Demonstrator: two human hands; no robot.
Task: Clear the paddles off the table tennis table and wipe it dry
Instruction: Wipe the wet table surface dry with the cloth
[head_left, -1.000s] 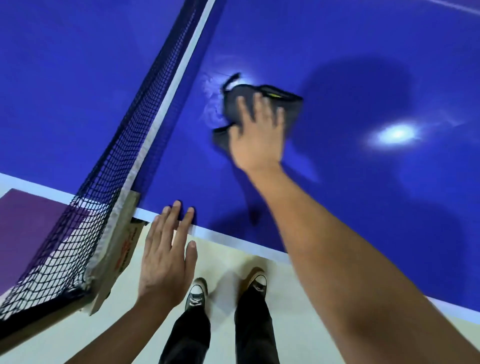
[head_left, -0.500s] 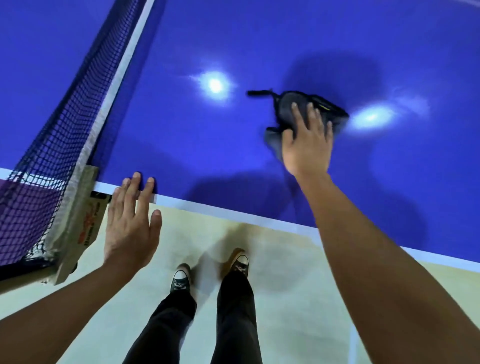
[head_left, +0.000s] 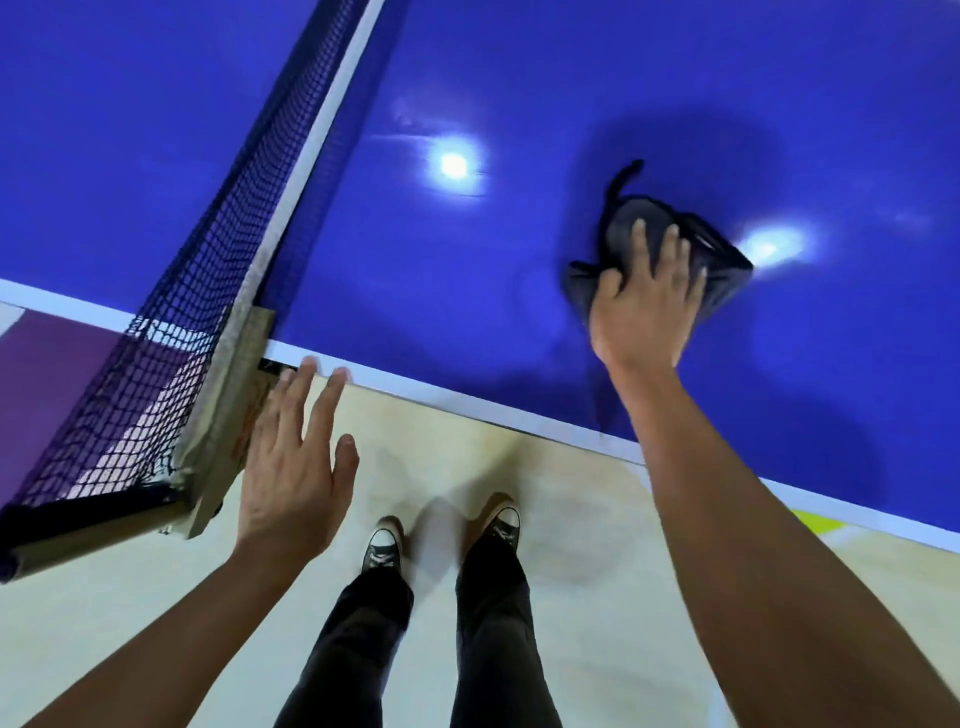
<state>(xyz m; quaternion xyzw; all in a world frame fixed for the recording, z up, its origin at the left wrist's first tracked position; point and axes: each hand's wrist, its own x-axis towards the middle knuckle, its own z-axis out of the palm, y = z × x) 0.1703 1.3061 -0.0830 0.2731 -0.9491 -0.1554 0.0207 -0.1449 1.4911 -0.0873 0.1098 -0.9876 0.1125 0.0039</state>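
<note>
**Wiping pass moves away from the net; no paddles in view**

Worktop (head_left: 519, 78): smooth, glossy blue surface with a white edge line (head_left: 467, 392). It mirrors two ceiling lights as bright spots (head_left: 454, 165). No paddles show anywhere on the visible part, so that step is judged done here.

Floor (head_left: 597, 597): pale, matte.

Net (head_left: 156, 364): dark open mesh with a white top band, clamped by a worn beige post bracket (head_left: 228, 405) at the worktop's side.

Change over the last second: the cloth was close beside the net, next to a faint smeared patch. It now lies well apart from the net, further along the same half. Judgement: the area by the net has had its pass, and the wipe is working outward. Streaks near the left reflection suggest some film may remain; this cannot be confirmed.

Right hand (head_left: 644, 312): spread flat on the cloth, pressing it to the worktop, fingers not closed round it.

Left hand (head_left: 291, 483): released, fingers straight, holding nothing. Earlier the fingers lay across the edge line; now only the blurred tips reach it beside the bracket. Contact cannot be told.

Cloth (head_left: 618, 228): dark grey, soft, bunched, with a thin loop (head_left: 621, 182) trailing away from the person.

Shoes (head_left: 384, 545): dark canvas with white toecaps.
</note>
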